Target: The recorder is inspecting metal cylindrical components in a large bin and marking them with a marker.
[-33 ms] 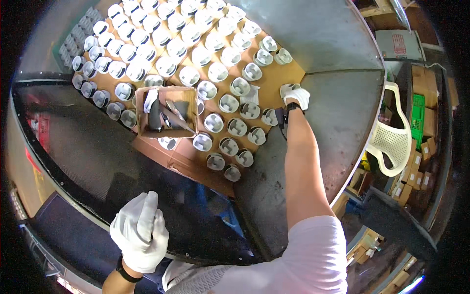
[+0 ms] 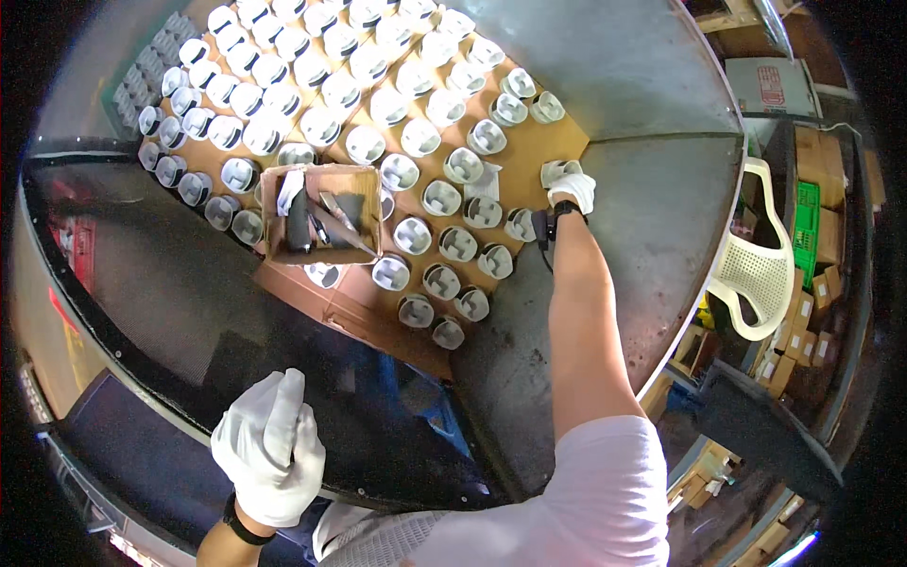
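At the right edge of the cardboard sheet [image 2: 540, 154], my right hand [image 2: 573, 191], in a white glove, grips a silvery piston [image 2: 556, 170] by its near side. The glove hides part of this piston, which stands on the cardboard. Many similar pistons [image 2: 420, 138] with dark skirts stand in loose rows to its left. My left hand [image 2: 269, 449], also gloved in white, is raised over the near table edge, apart from the pistons. Its fingers are bent and pressed together, and I see nothing in them.
A small open carton [image 2: 375, 213] holding a dark-handled tool and other slim tools stands among the near pistons. Grey metal surface [image 2: 652, 227] borders the cardboard. Beyond the table at right are a cream plastic chair [image 2: 756, 274], a green crate [image 2: 805, 227] and stacked cartons [image 2: 798, 331].
My right hand has drawn slightly toward me, and more of the piston shows beyond its fingers. My left hand stays almost in place.
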A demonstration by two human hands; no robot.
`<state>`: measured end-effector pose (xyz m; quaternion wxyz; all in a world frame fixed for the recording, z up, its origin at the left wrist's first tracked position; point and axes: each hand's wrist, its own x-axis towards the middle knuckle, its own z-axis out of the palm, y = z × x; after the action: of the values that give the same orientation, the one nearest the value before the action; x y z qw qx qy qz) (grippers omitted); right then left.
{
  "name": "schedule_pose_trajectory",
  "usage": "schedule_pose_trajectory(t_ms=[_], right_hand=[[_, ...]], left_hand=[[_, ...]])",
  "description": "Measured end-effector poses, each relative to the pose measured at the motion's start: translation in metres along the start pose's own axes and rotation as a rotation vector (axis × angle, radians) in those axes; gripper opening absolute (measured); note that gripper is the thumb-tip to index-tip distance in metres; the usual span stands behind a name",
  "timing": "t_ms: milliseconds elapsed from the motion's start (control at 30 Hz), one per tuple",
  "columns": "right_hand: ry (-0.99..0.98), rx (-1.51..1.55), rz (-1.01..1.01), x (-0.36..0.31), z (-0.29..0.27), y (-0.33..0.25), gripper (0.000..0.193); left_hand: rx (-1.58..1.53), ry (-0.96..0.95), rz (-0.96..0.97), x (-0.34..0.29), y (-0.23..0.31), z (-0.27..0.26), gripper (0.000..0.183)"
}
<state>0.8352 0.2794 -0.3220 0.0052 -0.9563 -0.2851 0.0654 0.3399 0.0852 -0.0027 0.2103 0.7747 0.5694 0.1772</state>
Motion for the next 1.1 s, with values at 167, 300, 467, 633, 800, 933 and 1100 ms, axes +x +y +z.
schedule_pose_trajectory(t_ms=[167,300,467,633,800,933,1100], right_hand=[[0.015,0.149,-0.313,-0.018,-0.005,0.006,0.016],[0.092,0.607,-0.302,0.029,0.055,0.049,0.011],[0.219,0.04,-0.349,-0.053,0.041,-0.008,0.02],[-0.032,0.122,-0.303,-0.052,0.072,0.009,0.035],[0.003,0.039,-0.289,-0.068,0.03,-0.005,0.045],[0.07,0.023,-0.129,-0.04,0.011,0.0,0.068],[-0.18,-0.002,-0.218,0.029,0.031,0.017,0.111]], left_hand=[[0.018,-0.005,-0.011,-0.002,0.0,0.002,0.036],[0.001,-0.01,0.046,0.001,-0.005,-0.001,0.037],[0.001,0.002,-0.011,-0.002,0.001,0.002,0.037],[0.003,-0.016,0.027,0.002,-0.001,0.002,0.036],[0.003,-0.02,0.003,0.0,0.001,0.003,0.033],[0.002,-0.045,-0.008,0.003,0.002,0.003,0.032],[0.009,-0.059,-0.014,0.003,0.001,0.003,0.033]])
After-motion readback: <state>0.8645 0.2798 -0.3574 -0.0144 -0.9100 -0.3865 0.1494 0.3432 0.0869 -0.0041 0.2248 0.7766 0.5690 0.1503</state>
